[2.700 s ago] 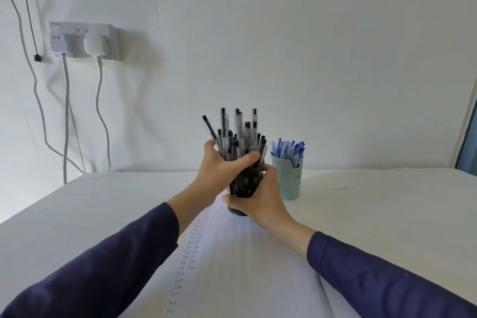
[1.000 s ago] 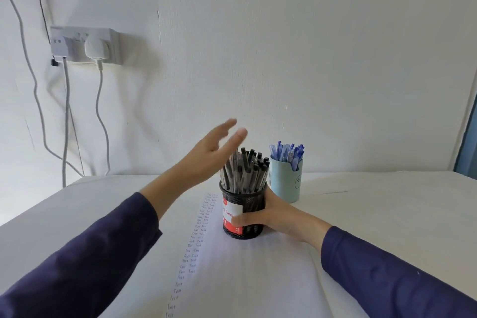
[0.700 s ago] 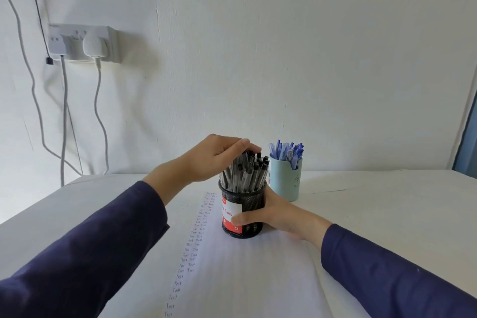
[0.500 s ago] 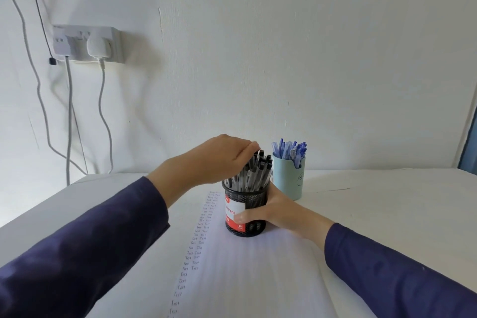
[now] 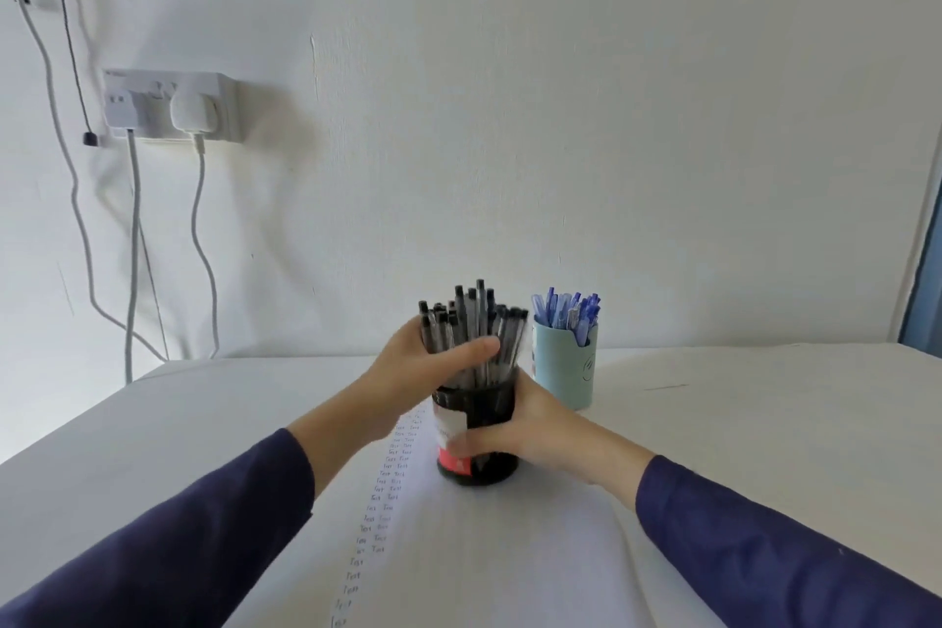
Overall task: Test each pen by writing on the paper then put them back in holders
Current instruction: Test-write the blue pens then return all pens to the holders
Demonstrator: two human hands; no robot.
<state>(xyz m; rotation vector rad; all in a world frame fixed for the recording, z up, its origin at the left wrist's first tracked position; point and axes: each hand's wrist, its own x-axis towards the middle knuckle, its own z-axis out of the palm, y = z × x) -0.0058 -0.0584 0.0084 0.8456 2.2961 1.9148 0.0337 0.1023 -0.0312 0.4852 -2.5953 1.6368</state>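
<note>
two dark blue sleeves, the left sleeve (image 5: 168, 541) and the right sleeve (image 5: 764, 551), are seen reaching in from the near edge of a white table (image 5: 764, 413). between them a sheet of paper (image 5: 484, 551) is spread from the near edge toward the middle of the table; a column of small handwritten words (image 5: 380, 510) is seen running up its left side.

at the far end of the paper a black mesh holder (image 5: 484, 469) is stood upright, its red and white label (image 5: 453, 444) turned to the left. the holder is gripped low on its right side by the right hand (image 5: 535, 428), the thumb curled across its front. just above the rim, a tight bundle of black pens (image 5: 474, 316) is clasped by the left hand (image 5: 423, 367), the thumb laid across the front of the bundle and the fingers hidden behind it. the pens are stood in the holder, caps upward.

just beside the holder on its right, nearer the far edge of the table, a pale blue cup (image 5: 566, 372) filled with blue pens (image 5: 568, 314) is seen.

beyond the far edge a white wall (image 5: 560, 117) is shown, with a socket (image 5: 168, 105) mounted at upper left and white cables (image 5: 199, 230) hung down from it.
</note>
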